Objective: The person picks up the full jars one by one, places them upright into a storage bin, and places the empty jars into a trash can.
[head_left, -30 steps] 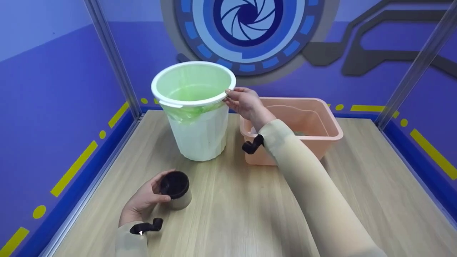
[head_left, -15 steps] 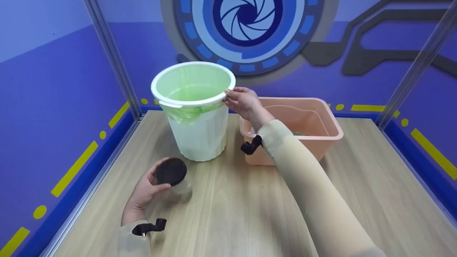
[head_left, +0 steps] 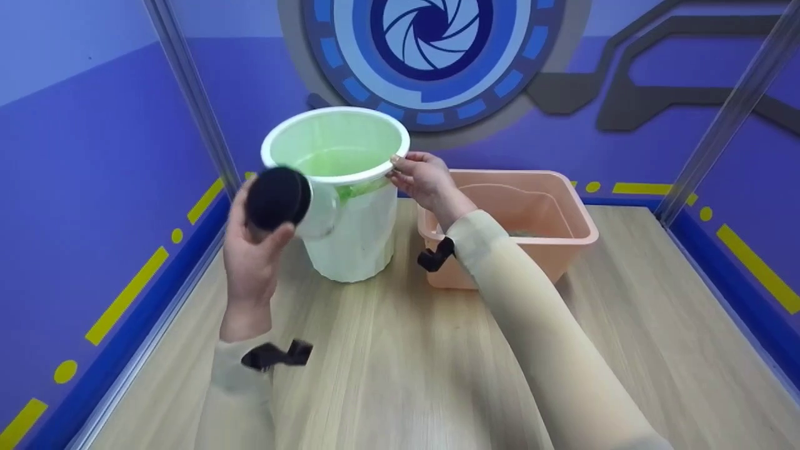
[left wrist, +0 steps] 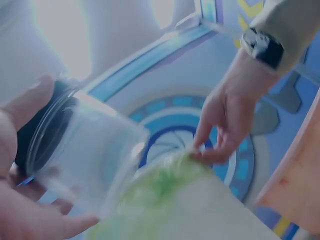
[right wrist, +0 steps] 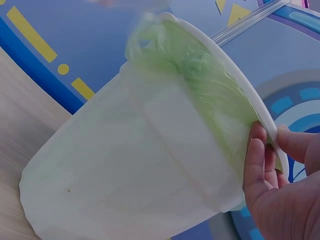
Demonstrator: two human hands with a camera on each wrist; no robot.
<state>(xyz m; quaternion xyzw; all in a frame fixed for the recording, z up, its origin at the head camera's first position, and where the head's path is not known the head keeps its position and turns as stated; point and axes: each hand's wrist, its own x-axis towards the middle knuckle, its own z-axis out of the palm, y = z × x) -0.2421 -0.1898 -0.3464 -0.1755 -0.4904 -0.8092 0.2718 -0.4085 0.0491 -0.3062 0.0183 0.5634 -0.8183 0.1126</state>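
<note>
A clear jar [head_left: 322,211] with a black lid [head_left: 278,199] is gripped in my left hand [head_left: 251,262]. It is raised off the table and tilted on its side, near the front left rim of the white trash bin [head_left: 350,250]. In the left wrist view, the fingers wrap the lid end and the see-through body points toward the bin. My right hand [head_left: 428,179] pinches the bin's rim on its right side, thumb on top and fingers beneath. A green bag [right wrist: 215,110] lines the bin and folds over the outside below the rim.
Right of the bin stands a pink tub [head_left: 519,265], partly behind my right forearm; something small and hard to make out lies inside it. Both containers stand on a wooden table [head_left: 400,375], with a patterned blue wall [head_left: 500,150] behind.
My left hand has lifted the jar from the table, tipped it over and brought it up to the bin's left front side. The right hand keeps its hold on the rim.
</note>
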